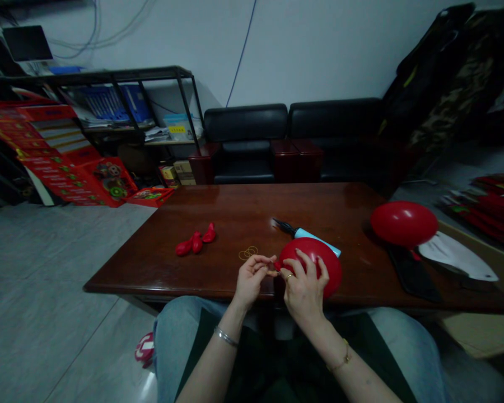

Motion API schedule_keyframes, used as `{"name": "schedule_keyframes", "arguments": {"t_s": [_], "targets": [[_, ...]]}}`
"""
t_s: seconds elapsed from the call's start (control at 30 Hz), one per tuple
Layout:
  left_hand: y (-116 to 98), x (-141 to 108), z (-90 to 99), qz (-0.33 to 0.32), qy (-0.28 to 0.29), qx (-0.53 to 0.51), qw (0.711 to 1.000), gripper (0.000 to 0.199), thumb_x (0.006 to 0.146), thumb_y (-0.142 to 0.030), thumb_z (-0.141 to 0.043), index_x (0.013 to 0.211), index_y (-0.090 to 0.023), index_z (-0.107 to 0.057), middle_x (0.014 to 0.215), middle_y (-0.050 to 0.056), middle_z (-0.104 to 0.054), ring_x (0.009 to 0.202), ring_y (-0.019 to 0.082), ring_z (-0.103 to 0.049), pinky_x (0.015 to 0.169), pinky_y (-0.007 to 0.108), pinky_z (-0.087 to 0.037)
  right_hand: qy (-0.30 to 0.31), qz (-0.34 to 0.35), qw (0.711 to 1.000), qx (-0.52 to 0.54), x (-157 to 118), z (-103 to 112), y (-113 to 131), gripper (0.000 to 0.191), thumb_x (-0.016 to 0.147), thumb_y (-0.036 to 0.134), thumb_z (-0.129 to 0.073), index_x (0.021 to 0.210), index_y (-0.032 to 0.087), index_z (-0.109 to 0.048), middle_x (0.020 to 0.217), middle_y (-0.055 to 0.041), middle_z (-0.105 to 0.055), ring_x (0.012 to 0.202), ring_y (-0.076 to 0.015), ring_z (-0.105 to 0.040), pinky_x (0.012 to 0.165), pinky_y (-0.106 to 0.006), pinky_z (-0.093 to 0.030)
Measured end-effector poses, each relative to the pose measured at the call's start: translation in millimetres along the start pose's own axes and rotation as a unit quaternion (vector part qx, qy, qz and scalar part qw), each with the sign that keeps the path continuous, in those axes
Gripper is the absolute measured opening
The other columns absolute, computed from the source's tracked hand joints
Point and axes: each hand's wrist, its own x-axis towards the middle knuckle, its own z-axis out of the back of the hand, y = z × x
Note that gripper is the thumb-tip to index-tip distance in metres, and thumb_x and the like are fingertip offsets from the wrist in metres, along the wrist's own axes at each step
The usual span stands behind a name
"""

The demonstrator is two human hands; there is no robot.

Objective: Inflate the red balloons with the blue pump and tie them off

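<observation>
An inflated red balloon [331,266] lies on its side at the table's front edge. My right hand [304,282] is wrapped over its left part, with fingers spread on the skin and the thumb side near the neck. At the neck, the fingertips of my left hand [252,277] are pinched together; a thin band there is too small to make out. Just behind my left hand lie several thin yellow rubber bands [248,253]. A light-blue hand pump [317,240] with a black nozzle rests behind the balloon. Further left are several uninflated red balloons [196,242].
A second inflated balloon [404,224] sits at the right of the brown table [235,207], by a black flat object [414,274] and a white item [457,257]. Black sofas [247,143] stand behind; red boxes [67,162] are stacked at left.
</observation>
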Motion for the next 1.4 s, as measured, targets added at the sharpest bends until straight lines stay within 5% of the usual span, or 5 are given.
{"name": "schedule_keyframes", "arguments": {"t_s": [0.13,0.43,0.73,0.87,1.4], "targets": [[3.2,-0.5,-1.1,-0.015,-0.006,0.008,1.0,0.026,0.073,-0.03,-0.076,0.088,-0.014,-0.063,0.104,0.013,-0.075,0.069,0.015,-0.071,0.074,0.031,-0.058,0.005,-0.004,1.0,-0.002,0.7,0.3,0.3,0.019,0.087,0.014,-0.056,0.087,0.025,-0.071,0.106,-0.0009,-0.073,0.127,-0.0262,-0.048,0.114,-0.053,-0.011],[5.4,-0.3,10.3,-0.054,-0.048,0.05,0.996,0.022,0.07,-0.028,-0.077,0.085,-0.015,-0.069,0.093,0.008,-0.076,0.092,0.021,-0.071,0.092,0.036,-0.054,0.005,-0.002,1.0,-0.006,0.0,-1.3,-0.8,0.019,0.086,0.014,-0.056,0.084,0.025,-0.071,0.106,-0.0006,-0.072,0.129,-0.0252,-0.046,0.115,-0.052,-0.012],[5.1,0.3,8.2,-0.056,-0.052,0.066,0.995,0.03,0.063,-0.025,-0.085,0.089,-0.015,-0.073,0.091,0.007,-0.076,0.086,0.019,-0.071,0.087,0.033,-0.056,0.004,0.0,1.0,-0.004,-0.1,-0.7,-1.2,0.018,0.088,0.016,-0.055,0.085,0.025,-0.071,0.106,-0.0008,-0.073,0.128,-0.0256,-0.048,0.115,-0.053,-0.013],[6.2,-2.7,6.9,-0.057,-0.067,0.011,0.996,0.024,0.072,-0.031,-0.079,0.089,-0.015,-0.073,0.085,0.005,-0.075,0.081,0.016,-0.07,0.084,0.03,-0.055,-0.002,-0.005,1.0,0.002,1.0,0.1,-1.2,0.017,0.088,0.015,-0.057,0.084,0.025,-0.071,0.106,-0.0011,-0.073,0.127,-0.0261,-0.048,0.114,-0.053,-0.013],[18.3,-9.3,-9.0,0.027,-0.077,0.012,0.997,0.034,0.063,-0.033,-0.087,0.086,-0.014,-0.071,0.082,0.005,-0.075,0.077,0.014,-0.068,0.078,0.026,-0.052,0.012,-0.01,1.0,0.011,0.4,0.7,-0.5,0.019,0.089,0.016,-0.056,0.09,0.027,-0.071,0.106,0.001,-0.072,0.129,-0.0248,-0.047,0.115,-0.052,-0.011]]}}
